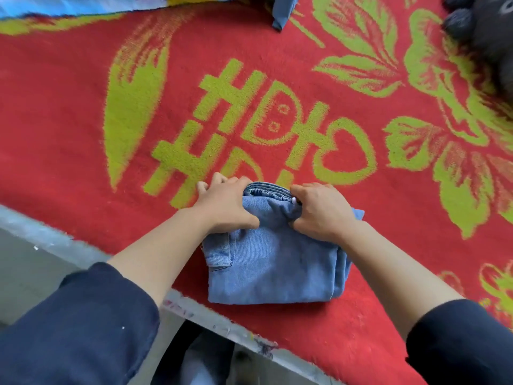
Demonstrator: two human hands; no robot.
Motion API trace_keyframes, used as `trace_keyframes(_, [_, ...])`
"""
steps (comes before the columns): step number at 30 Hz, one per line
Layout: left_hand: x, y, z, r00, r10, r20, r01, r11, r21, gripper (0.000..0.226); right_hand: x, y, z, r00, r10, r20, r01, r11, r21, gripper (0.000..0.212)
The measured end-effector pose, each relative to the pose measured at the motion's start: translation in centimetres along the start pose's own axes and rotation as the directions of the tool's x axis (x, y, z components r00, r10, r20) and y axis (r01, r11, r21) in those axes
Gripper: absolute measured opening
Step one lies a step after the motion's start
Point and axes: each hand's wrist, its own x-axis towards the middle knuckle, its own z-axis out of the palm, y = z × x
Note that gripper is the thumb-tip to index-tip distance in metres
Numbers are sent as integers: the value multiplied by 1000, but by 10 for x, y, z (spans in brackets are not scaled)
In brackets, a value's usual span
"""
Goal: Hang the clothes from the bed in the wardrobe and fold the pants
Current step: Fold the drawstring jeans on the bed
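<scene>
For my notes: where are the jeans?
Head view, low centre: jeans on the red blanket, near its edge, gripped by the left hand and right hand.

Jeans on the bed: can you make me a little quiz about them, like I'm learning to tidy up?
1. True or false: the jeans lie spread out at full length on the red blanket.
2. How many hands grip the jeans? A) none B) one C) two
3. Fill in: the end of the bundle farthest from the person shows the gathered ____.

Key:
1. False. They are folded into a small bundle.
2. C. The left hand and the right hand both grip them.
3. Waistband.
</scene>
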Motion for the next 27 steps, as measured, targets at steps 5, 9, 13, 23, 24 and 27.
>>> trace_keyframes(5, [-106,28,33,983,70,-168,-22,962,273,51,-94,-25,22,997,-11,-74,7,998,-59,29])
trace_keyframes(9, [-178,33,68,971,113,-211,-38,942,333,40,-146,-50,11,986,-160,36,164,977,-140,24])
trace_keyframes(13, [-238,12,69,943,70,-325,-2,979,205,40,-168,-94,-16,957,-286,52,291,937,-192,23])
trace_keyframes(23, [-425,-136,101,918,-309,-248,313,949,-23,40,-192,-306,52,781,-581,231,613,783,-102,18])
trace_keyframes(24, [-446,-156,110,908,-345,-239,347,937,-35,40,-195,-334,65,762,-599,244,636,764,-109,19])
trace_keyframes(27, [-513,-219,138,869,-446,-213,436,895,-92,40,-208,-424,106,714,-633,301,687,715,-128,19])
